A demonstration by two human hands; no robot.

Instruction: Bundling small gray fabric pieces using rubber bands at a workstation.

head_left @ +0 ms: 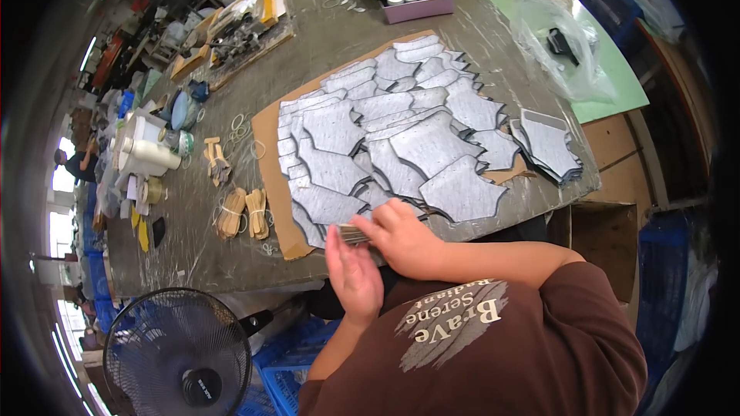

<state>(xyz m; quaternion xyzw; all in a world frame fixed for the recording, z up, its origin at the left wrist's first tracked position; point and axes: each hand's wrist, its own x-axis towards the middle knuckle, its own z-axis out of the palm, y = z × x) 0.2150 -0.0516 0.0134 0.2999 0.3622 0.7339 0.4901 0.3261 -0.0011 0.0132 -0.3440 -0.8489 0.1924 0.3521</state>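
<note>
**Thin stack held at near edge of worktop, grey cut pieces laid out beyond**

Head view: a small stack (353,234) of thin, flat layers is held over the near edge of the worktop (200,266), just beyond the wearer's body. It's pinched narrowly by the right-hand grip (407,243), thumb and fingers drawn in. By the left-hand grip (356,276), fingers nearly straight, the stack's other end is met; whether any clamping is done there can't be told. The layers are prob. steadied from both ends so the edges stay flush (material unclear, as mostly edges are shown).

Beyond, grey pieces (432,142) are overlapped like shingles on a brown cardboard sheet (268,162), presumably so that many can be fitted in while each is left easy to lift. Mottled pale faces, dark rims, and curved and jagged outlines are shown; a leather- or felt-like sheet is suggested, but not certain. A separate pile (546,146) is fanned near the worktop's right edge.

To the left, tan strips (231,213) are tied in bundles, apparently w/ bands to keep them together; loose elastic bands (240,125) are scattered nearby. A pinkish box (418,8) w/ jars etc. is set at the far side, prob. out of the way. A black mesh-caged fan (177,354) is stood at lower left.
</note>
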